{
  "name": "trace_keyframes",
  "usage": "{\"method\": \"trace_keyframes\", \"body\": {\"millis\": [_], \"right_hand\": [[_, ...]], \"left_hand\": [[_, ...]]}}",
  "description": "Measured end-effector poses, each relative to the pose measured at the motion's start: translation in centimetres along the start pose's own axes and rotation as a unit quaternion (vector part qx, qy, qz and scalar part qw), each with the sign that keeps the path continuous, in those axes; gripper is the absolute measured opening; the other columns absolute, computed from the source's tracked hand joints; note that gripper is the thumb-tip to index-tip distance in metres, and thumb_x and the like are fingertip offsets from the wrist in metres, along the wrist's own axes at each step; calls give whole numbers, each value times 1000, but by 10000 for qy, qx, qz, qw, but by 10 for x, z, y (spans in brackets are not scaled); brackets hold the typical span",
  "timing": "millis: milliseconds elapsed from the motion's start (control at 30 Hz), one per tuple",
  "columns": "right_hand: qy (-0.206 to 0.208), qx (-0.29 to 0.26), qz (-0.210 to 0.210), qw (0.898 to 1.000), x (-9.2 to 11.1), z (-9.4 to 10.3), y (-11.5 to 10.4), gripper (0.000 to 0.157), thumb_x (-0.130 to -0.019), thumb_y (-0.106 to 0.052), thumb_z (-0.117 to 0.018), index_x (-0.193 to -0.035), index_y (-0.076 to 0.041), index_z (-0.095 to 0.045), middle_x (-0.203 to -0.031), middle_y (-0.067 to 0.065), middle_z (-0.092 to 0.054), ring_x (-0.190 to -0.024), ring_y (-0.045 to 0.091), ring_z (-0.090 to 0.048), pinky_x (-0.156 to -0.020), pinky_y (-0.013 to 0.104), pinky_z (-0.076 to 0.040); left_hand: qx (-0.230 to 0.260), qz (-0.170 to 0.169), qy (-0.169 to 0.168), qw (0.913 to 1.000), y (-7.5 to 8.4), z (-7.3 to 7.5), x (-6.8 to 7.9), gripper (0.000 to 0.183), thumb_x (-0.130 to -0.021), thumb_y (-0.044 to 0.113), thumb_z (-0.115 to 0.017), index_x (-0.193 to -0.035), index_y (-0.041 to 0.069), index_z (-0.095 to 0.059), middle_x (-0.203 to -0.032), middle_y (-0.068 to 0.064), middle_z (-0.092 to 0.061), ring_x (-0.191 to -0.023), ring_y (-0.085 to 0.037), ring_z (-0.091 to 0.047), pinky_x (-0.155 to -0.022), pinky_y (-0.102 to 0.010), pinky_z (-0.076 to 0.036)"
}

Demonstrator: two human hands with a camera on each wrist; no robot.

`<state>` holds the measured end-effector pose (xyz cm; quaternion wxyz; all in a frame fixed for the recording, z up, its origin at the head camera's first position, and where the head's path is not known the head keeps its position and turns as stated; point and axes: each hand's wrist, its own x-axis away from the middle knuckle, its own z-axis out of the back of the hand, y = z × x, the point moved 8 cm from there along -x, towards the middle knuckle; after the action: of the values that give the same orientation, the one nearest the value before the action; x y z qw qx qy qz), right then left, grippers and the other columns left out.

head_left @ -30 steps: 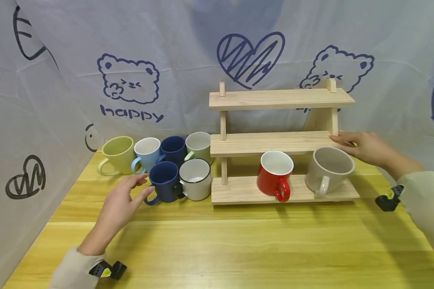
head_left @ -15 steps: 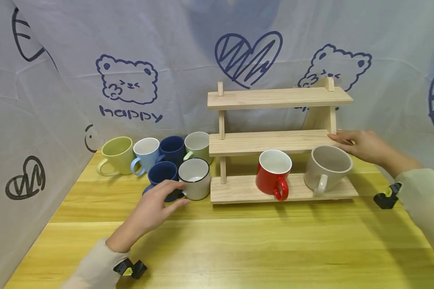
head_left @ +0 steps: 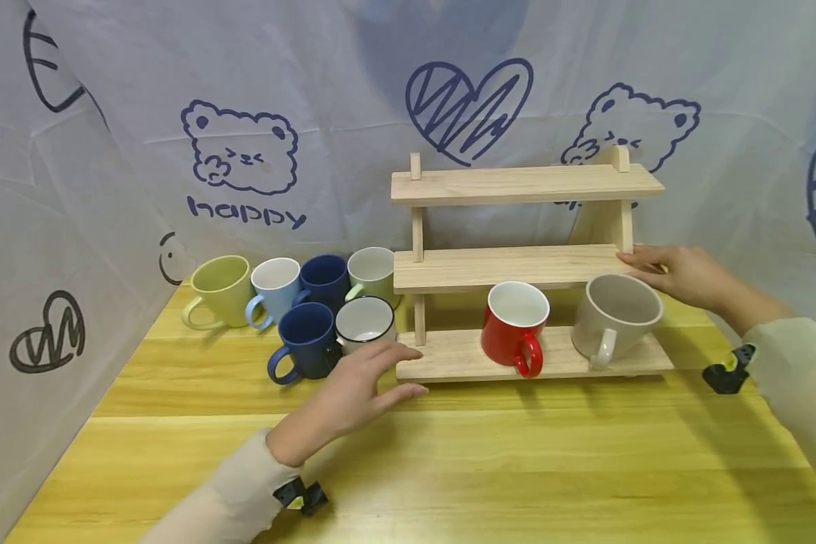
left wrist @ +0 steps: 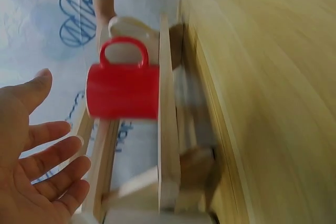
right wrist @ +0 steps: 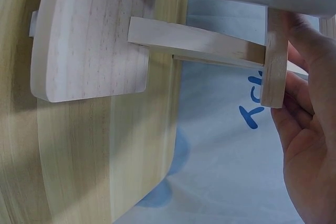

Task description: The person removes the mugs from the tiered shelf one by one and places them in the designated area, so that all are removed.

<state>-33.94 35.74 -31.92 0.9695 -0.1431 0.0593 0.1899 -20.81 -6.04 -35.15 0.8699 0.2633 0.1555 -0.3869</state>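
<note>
My left hand [head_left: 350, 397] hangs empty with fingers spread, in front of the left end of the wooden shelf's bottom board. It overlaps the lower part of a white black-rimmed mug [head_left: 367, 321]. In the left wrist view, a red mug [left wrist: 123, 92] lies beyond my open fingers. On the three-tier wooden shelf [head_left: 503, 266], that red mug and a greyish-beige mug [head_left: 615, 321] stand on the bottom board, handles forward. At the right end, my right hand [head_left: 687, 276] grips the middle board; the right wrist view shows fingers and thumb [right wrist: 286, 124] around its end.
Left of the shelf stand a navy mug [head_left: 306, 344], another navy mug [head_left: 325, 279], a light-blue mug [head_left: 276, 283], a yellow-green mug [head_left: 223, 291] and a pale green mug [head_left: 372, 272]. A printed white cloth [head_left: 353, 136] hangs behind the wooden table [head_left: 489, 468].
My left hand has moved rightward, from beside the front navy mug, past the black-rimmed mug, to the shelf's left end. My right hand, the mugs and the shelf stay in place.
</note>
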Motion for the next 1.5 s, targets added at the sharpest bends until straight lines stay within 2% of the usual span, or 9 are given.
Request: {"method": "trace_keyframes", "body": {"millis": [167, 600, 833, 933, 1133, 1300, 1500], "right_hand": [[-57, -50, -34, 10000, 2, 0, 0, 41, -98, -26, -62, -132, -5, -60, -137, 25, -50, -118, 52, -50, -95, 67, -39], [-72, 29, -56, 10000, 2, 1, -2, 42, -98, -28, -61, -133, -6, -59, -137, 24, -50, -118, 53, -49, -94, 68, -38], [-72, 34, -64, 9999, 2, 0, -3, 42, -98, -28, -62, -133, -5, -59, -137, 24, -50, -117, 53, -50, -94, 68, -39], [-69, -14, -72, 9999, 2, 0, -3, 42, -98, -27, -62, -133, -5, -59, -137, 25, -50, -118, 53, -49, -95, 68, -38], [-15, -31, -53, 10000, 2, 1, -1, 41, -98, -27, -62, -132, -5, -60, -136, 25, -51, -118, 53, -49, -94, 68, -38], [-11, -7, -32, 10000, 2, 0, 0, 42, -97, -27, -63, -132, -5, -59, -136, 25, -51, -118, 53, -48, -94, 68, -38], [-9, 4, -44, 10000, 1, -1, 0, 41, -97, -26, -63, -133, -5, -59, -136, 25, -51, -117, 53, -50, -94, 68, -39]], "left_hand": [[-45, -324, -64, 9994, 17, -13, -15, 41, -88, 37, -73, -119, 11, -66, -115, -2, -64, -109, -19, -60, -95, -35, -49], [-373, -733, 51, 9966, 46, -37, -47, 45, -89, 44, -70, -119, 10, -66, -109, -1, -64, -105, -18, -60, -98, -34, -45], [-906, -1072, 396, 9893, 60, -50, -58, 47, -89, 48, -70, -118, 11, -67, -111, -1, -65, -107, -18, -61, -99, -34, -46], [-925, -1202, 488, 9872, 66, -53, -63, 46, -89, 47, -69, -118, 12, -67, -109, -1, -66, -103, -18, -62, -95, -32, -49], [-885, -1240, 412, 9875, 72, -61, -75, 43, -91, 47, -67, -120, 16, -67, -106, 3, -66, -93, -12, -63, -83, -25, -54], [-1364, -1317, 516, 9805, 77, -68, -82, 45, -90, 49, -67, -118, 14, -68, -101, 2, -65, -86, -12, -63, -77, -24, -55], [-1737, -1104, 456, 9775, 78, -77, -90, 49, -90, 54, -64, -122, 18, -66, -105, 2, -63, -89, -13, -63, -75, -26, -57]]}}
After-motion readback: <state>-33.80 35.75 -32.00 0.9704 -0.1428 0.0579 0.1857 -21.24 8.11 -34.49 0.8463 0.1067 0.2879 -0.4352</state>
